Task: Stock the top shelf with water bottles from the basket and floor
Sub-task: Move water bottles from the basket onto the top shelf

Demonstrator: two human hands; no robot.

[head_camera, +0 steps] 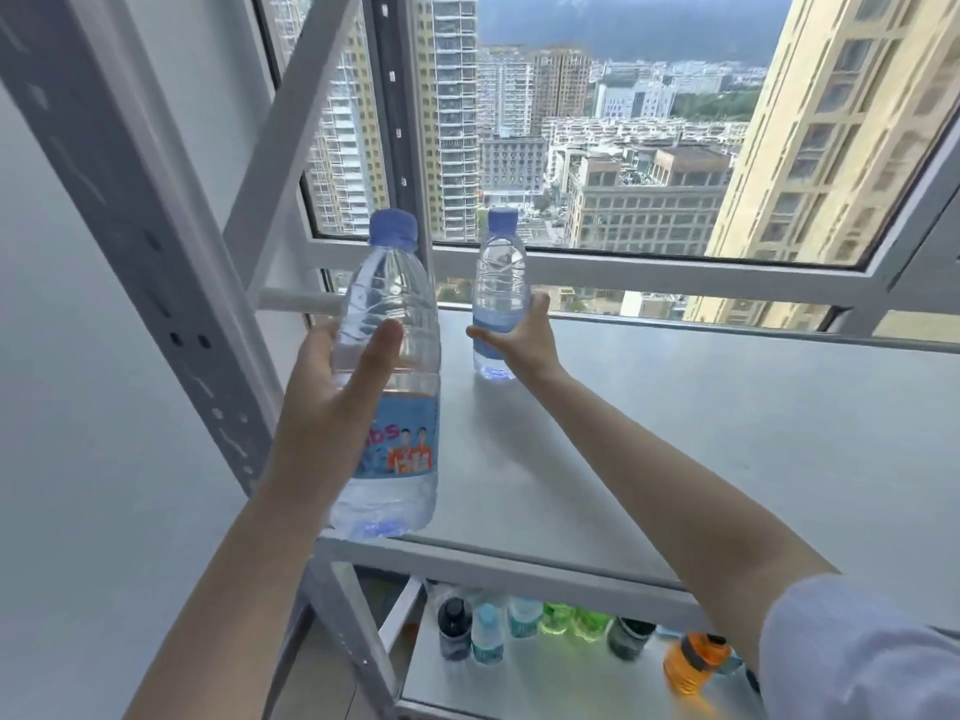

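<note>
On the lower shelf (524,685) stands a row of assorted drinks (524,618), with an orange bottle (693,662) at the right. Above it, the left hand (332,407) grips a labelled water bottle (400,314) upright at the front left corner of the top shelf (675,433); whether its base rests there is unclear. Farther back, the right hand (522,337) wraps a second water bottle (500,275) standing on the shelf near the window (623,148).
</note>
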